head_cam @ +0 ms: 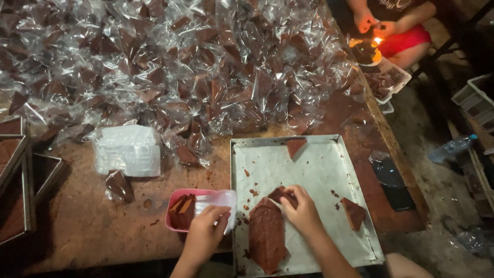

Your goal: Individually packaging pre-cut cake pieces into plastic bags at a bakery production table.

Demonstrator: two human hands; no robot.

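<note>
My left hand [206, 226] holds a clear plastic wrapper [218, 201] over a small pink tray [177, 198] that contains brown pieces. My right hand [301, 208] pinches a small brown triangular piece [280, 194] at the top of a large brown pointed slab [267, 234]. The slab lies on a paper-lined metal baking tray [360, 247]. Two more brown triangles rest on that tray, one at the right [354, 212] and one at the far edge [296, 146].
A big heap of plastic-wrapped brown pieces [180, 67] covers the far half of the wooden table [87, 226]. A stack of clear wrappers [128, 150] lies at left, metal pans [15, 170] at the left edge. Another person [391, 23] works by a flame [378, 40] top right. A bottle [453, 148] lies on the floor.
</note>
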